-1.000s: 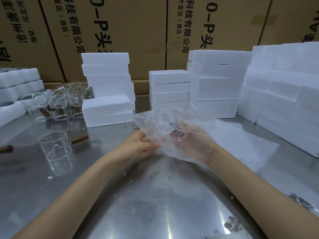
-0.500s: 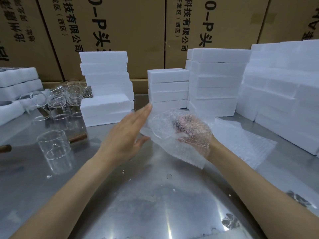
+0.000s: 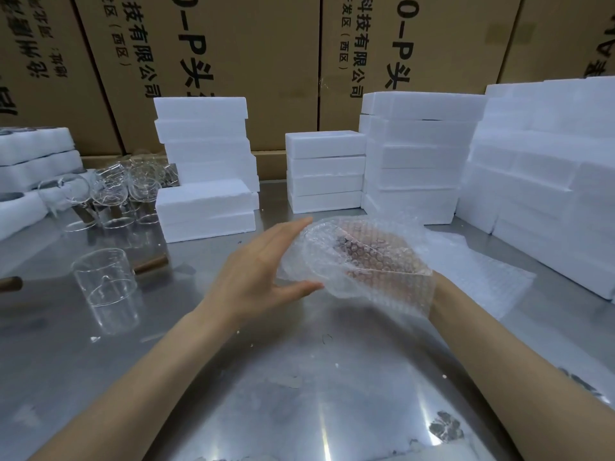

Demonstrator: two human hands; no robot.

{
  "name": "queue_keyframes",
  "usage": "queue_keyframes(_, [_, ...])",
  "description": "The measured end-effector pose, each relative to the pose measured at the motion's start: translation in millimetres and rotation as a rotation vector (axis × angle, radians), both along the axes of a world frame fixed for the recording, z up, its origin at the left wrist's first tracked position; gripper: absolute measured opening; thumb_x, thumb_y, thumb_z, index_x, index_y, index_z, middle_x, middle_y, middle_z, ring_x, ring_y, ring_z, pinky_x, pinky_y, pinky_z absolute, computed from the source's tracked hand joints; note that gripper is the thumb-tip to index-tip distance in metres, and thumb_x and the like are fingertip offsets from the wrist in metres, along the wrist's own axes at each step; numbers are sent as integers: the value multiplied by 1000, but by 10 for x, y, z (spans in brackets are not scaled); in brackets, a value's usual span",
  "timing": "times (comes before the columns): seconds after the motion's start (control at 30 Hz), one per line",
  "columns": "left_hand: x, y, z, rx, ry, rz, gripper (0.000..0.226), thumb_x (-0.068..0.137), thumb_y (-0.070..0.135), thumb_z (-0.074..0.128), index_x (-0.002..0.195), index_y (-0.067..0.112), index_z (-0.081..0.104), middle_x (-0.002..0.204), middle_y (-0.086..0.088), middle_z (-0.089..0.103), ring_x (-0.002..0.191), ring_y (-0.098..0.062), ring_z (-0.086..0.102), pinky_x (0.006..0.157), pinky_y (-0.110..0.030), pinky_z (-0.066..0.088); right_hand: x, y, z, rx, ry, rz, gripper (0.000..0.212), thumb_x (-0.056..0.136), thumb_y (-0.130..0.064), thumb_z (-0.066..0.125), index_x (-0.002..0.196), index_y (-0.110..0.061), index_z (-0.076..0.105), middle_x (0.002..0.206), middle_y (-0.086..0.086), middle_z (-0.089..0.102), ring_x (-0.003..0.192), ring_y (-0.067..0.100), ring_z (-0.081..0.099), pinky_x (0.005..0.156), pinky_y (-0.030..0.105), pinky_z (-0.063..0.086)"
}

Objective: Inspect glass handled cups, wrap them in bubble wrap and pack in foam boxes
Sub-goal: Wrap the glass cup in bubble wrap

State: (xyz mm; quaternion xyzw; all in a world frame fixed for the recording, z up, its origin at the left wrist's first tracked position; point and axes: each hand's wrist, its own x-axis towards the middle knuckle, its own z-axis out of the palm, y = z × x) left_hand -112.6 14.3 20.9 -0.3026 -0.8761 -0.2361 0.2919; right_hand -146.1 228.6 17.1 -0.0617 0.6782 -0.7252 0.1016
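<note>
Now | right hand grips bubble-wrapped cup | left hand flat, touching wrap

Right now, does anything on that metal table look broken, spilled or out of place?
Nothing looks broken. Small white crumbs dot the metal table, and the foam boxes at the left sit slightly askew in their stack. The right hand holds a bubble-wrapped cup; the left hand is open beside it.
</note>
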Motion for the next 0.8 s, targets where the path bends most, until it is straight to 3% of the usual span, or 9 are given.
queue_keyframes(0.07, [-18,12,-24,61,-68,-4,80,69,56,73,136,22,49,133,8,57,120,-12,55,98,-31,46,19,-99,73,-13,54,72,16,90,3,50,99,-6,59,86,10,55,72,16,56,63,26,46])
queue_keyframes(0.17, [-64,0,-80,310,-233,30,60,62,54,74,116,36,55,109,22,64,100,3,60,84,-15,46,59,-156,206,42,94,116,19,90,-23,53,97,-12,66,99,8,66,87,19,59,73,31,47])
queue_keyframes(0.23, [-117,-42,-123,437,-325,110,47,62,53,77,101,38,56,97,23,65,89,8,60,70,-5,44,24,-103,239,114,174,41,20,87,-32,54,98,-20,67,94,-2,70,86,13,63,71,25,49])
queue_keyframes(0.33, [-211,-116,-164,602,-379,219,36,70,43,82,93,31,57,90,18,65,78,7,60,59,-1,40,26,-25,296,80,352,-202,18,95,-26,50,93,-23,67,85,-8,71,79,7,64,68,22,48])
queue_keyframes(0.43, [-276,-143,-156,932,-490,200,25,77,35,77,87,28,56,87,17,61,64,14,59,61,-5,43,10,47,319,-6,444,-447,15,95,-25,50,95,-21,64,87,-7,69,81,7,61,76,24,49])
queue_keyframes(0.53, [-247,-128,-110,1268,-676,55,17,83,28,71,90,29,55,87,18,60,61,18,60,79,-24,52,-21,64,282,22,369,-431,15,94,-32,53,104,-23,58,103,-4,66,87,8,58,84,31,48])
queue_keyframes(0.63, [-236,-142,-116,1244,-810,-55,39,72,31,76,107,24,61,98,14,68,79,7,67,86,-29,53,-30,-12,202,139,254,-241,39,88,-45,54,119,-22,52,119,-3,59,95,8,58,89,33,46])
queue_keyframes(0.73, [-235,-145,-149,1147,-883,-152,64,57,38,81,116,24,61,107,8,71,94,-5,69,80,-29,55,-12,-95,119,217,228,-113,66,72,-63,56,126,-26,49,114,-13,58,100,2,58,86,26,47])
queue_keyframes(0.8, [-241,-132,-178,1071,-918,-219,71,57,40,79,123,23,59,115,3,70,100,-10,68,74,-26,55,-13,-106,105,192,222,-73,71,61,-68,58,117,-25,55,105,-17,63,99,2,61,82,23,48])
